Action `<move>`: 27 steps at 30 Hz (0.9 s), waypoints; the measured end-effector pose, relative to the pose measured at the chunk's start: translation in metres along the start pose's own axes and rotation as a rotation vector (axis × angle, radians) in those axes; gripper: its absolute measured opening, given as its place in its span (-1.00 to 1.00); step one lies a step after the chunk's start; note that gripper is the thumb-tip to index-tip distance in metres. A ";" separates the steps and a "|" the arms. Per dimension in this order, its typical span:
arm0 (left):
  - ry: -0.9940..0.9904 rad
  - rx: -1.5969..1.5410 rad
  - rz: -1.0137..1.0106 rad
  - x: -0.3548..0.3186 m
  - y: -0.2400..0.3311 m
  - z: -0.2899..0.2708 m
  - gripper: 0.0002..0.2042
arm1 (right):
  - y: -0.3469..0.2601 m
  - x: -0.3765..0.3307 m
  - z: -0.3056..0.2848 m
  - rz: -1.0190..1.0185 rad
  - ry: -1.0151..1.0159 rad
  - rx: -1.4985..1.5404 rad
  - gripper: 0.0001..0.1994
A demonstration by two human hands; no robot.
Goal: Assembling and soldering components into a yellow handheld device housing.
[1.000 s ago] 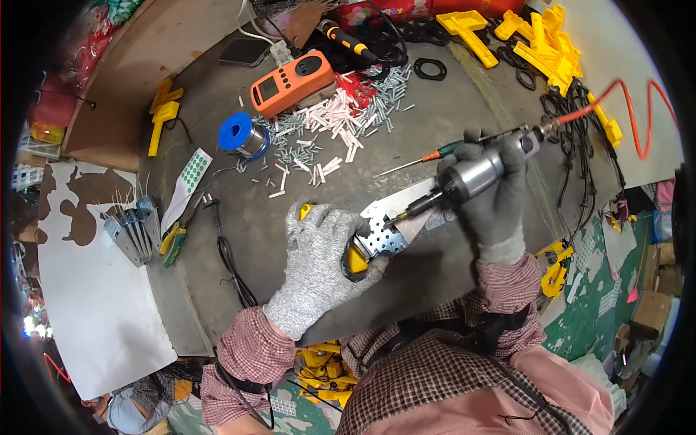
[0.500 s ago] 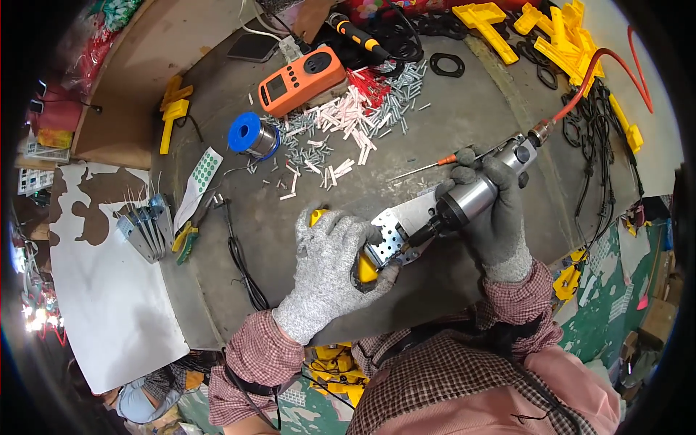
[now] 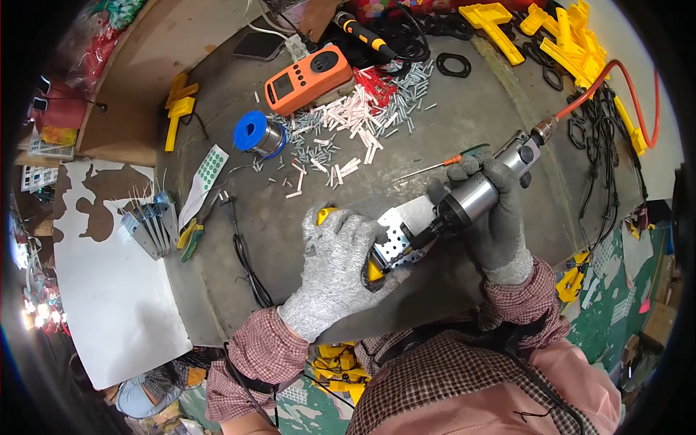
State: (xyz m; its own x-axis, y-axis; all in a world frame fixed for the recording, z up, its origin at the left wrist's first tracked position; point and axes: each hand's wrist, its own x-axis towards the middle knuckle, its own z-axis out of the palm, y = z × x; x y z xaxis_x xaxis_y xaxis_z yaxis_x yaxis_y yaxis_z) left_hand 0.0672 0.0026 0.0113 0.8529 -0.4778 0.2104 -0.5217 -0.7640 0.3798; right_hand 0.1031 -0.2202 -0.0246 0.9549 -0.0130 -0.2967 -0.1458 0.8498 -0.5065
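Note:
My left hand [image 3: 335,262], in a pale grey knit glove, is wrapped round a yellow plastic part [image 3: 375,271] that shows only in pieces between the fingers. A shiny metal plate with many holes [image 3: 392,239] sits at that part, and a flat pale metal blade [image 3: 417,212] extends from it away from me. With my right hand [image 3: 500,225], whose glove has a dark coated palm, I grip a silver air screwdriver [image 3: 471,197]. Its black nose points down-left at the perforated plate; the tip's exact contact is hidden. A screwdriver with an orange handle [image 3: 451,160] lies just beyond my right hand.
Screws and pale sleeves [image 3: 355,119] lie heaped beyond my hands, beside an orange meter [image 3: 308,80] and a blue solder spool [image 3: 259,134]. A red hose [image 3: 609,69] runs from the driver. Yellow parts [image 3: 576,54] and black cables [image 3: 598,138] crowd the right side.
The whole view has shifted slightly to the right. My left hand covers a little more of the yellow part, while the air screwdriver keeps its place at the plate.

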 end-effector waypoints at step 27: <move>-0.059 -0.035 -0.108 0.007 0.008 -0.002 -0.63 | -0.003 0.007 0.008 -0.054 -0.018 -0.007 -0.53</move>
State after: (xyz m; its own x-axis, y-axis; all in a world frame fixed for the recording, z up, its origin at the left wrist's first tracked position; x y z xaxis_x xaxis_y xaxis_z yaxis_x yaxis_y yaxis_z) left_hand 0.0691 -0.0063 0.0172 0.9009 -0.4188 0.1137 -0.4248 -0.7974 0.4287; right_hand 0.1128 -0.2183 -0.0184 0.9659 -0.0488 -0.2541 -0.0960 0.8442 -0.5273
